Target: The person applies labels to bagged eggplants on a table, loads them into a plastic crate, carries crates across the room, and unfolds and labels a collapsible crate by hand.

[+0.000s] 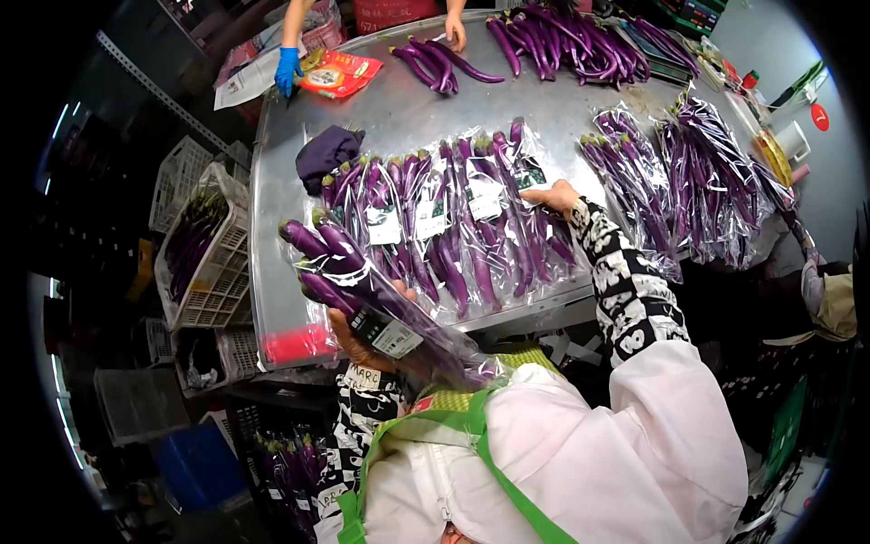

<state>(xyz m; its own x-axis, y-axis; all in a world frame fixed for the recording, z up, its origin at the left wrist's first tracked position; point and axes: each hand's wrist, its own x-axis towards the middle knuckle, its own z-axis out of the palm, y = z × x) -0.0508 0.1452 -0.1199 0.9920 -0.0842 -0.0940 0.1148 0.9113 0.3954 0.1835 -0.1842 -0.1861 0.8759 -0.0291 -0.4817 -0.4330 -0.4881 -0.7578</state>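
Note:
My left hand point(355, 343) is closed around the lower part of a clear bag of long purple eggplants point(328, 263), which it holds tilted in front of my body. A black and white label point(385, 334) is on that bag. On the metal table, a row of labelled bags of eggplants point(444, 218) lies side by side. My right hand point(555, 197) is at the right end of this row, its fingers closed at the label of the last bag point(530, 177). Part of its grip is hidden.
More bagged eggplants point(707, 181) lie at the right, and loose eggplants point(566, 41) at the back. A dark purple cloth point(328, 156) sits left of the row. Across the table point(362, 109), another person's blue-gloved hand point(288, 71) is beside a red packet point(340, 74). Crates point(213, 272) stand at left.

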